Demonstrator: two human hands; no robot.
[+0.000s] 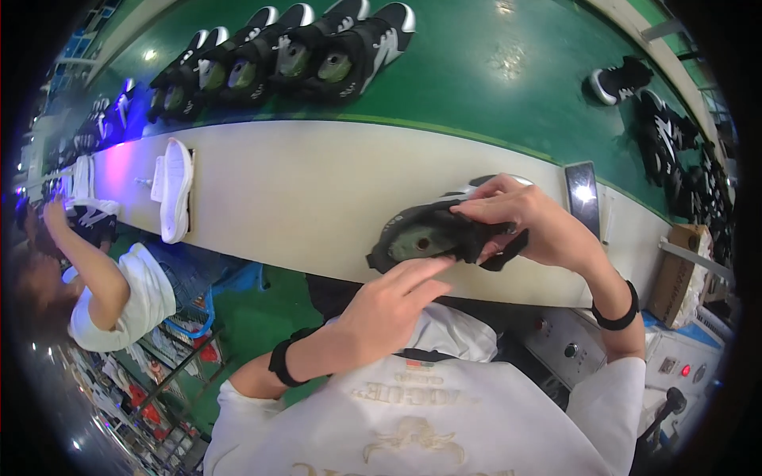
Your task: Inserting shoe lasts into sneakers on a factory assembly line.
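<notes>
Two hands meet at a black shoe [432,234]: it is gripped by the right hand [528,222]; the left hand [389,305], fingers extended, apparently touches its underside.

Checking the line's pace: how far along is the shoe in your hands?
Done: finished-looking black shoes ride the green belt. In hand: right hand grips a black upper, left hand touching its underside. Left: no sole on it; white soles wait on the bench.
</notes>
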